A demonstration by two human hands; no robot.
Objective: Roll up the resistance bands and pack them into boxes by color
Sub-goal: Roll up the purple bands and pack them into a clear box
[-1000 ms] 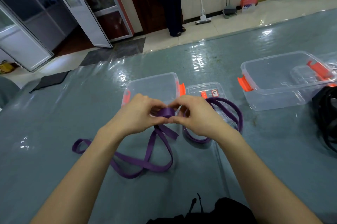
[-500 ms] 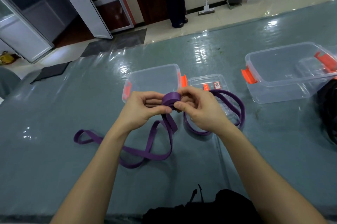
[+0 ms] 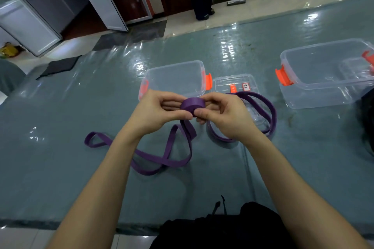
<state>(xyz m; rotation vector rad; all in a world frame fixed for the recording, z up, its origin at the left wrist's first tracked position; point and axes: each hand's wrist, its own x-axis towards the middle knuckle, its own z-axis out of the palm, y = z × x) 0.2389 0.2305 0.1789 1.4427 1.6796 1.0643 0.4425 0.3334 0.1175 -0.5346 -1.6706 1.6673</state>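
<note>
Both hands are on the roll here. The left grip (image 3: 157,113) is pinched tight on the purple coil (image 3: 192,104), and the right grip (image 3: 226,119) pinches its other side, with both thumbs on the near edge. The coil is held up off the worktop (image 3: 81,167), dead centre.

From the coil's 6 o'clock the loose tail (image 3: 162,159) drops and snakes away toward 8 o'clock, and it looks crossed over itself. My call for a clean wind:
- One grip squeezes the coil's faces so the layers can't slide out sideways.
- The other turns the coil and draws the tail in flat and snug.
- The crossing gets smoothed out before it reaches the roll.

The small clear box (image 3: 176,78) waits open at 12 o'clock. Its lid (image 3: 234,82) lies at 1 o'clock, and a purple loop (image 3: 269,107) lies over it. The larger box (image 3: 323,74) sits well off at 2 o'clock.
</note>
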